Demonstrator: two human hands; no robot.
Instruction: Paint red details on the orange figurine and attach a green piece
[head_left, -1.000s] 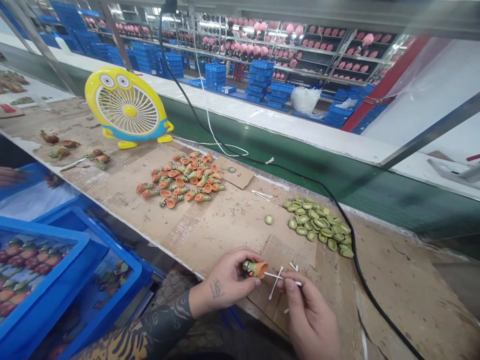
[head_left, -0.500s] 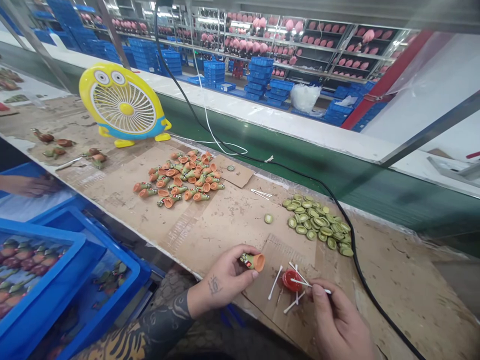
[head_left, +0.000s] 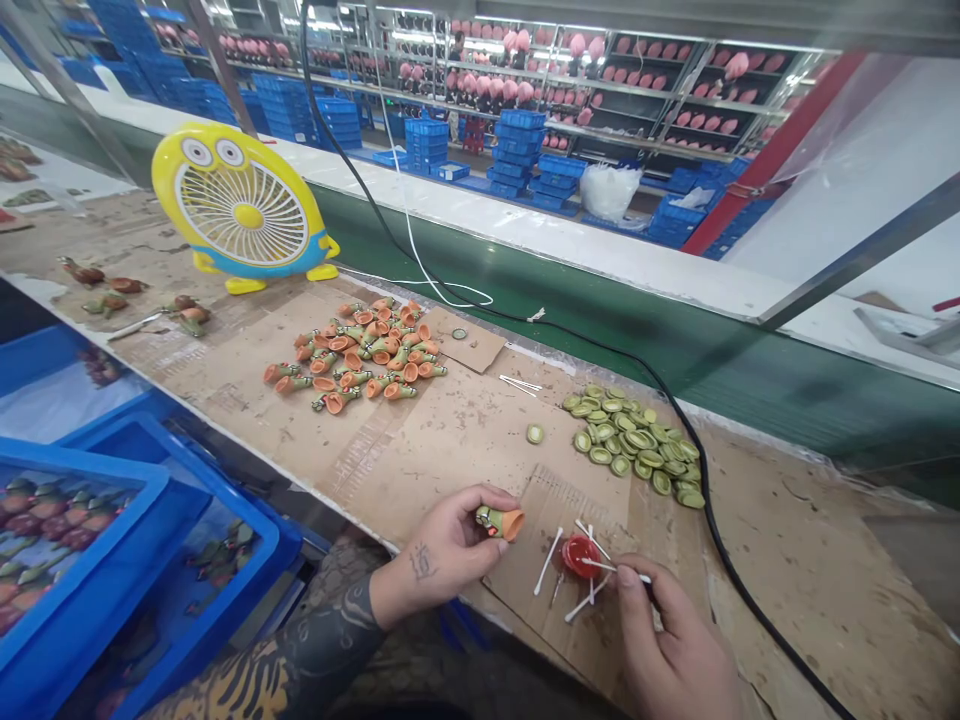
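Observation:
My left hand (head_left: 450, 540) holds a small orange-and-green moulded toy piece (head_left: 500, 522) between thumb and fingers, its orange flared end pointing right. My right hand (head_left: 667, 640) pinches a cotton swab (head_left: 611, 566), whose tip lies over a round red dish (head_left: 581, 556). I cannot tell whether the tip touches the red surface. Several more cotton swabs (head_left: 570, 580) lie around that dish on a cardboard sheet (head_left: 525, 580), just left of my right hand.
A heap of orange-and-green toy pieces (head_left: 352, 360) and a pile of green discs (head_left: 634, 445) lie on the cardboard-covered bench (head_left: 450, 440). A black cable (head_left: 705, 500) crosses it. A yellow fan (head_left: 240, 205) stands behind. Blue crates (head_left: 75, 540) of toy fruit sit below the left edge.
My right hand has moved right, uncovering the red dish, with the swab now over it. My left hand has shifted slightly with its piece. A person's hand at the left has withdrawn from view.

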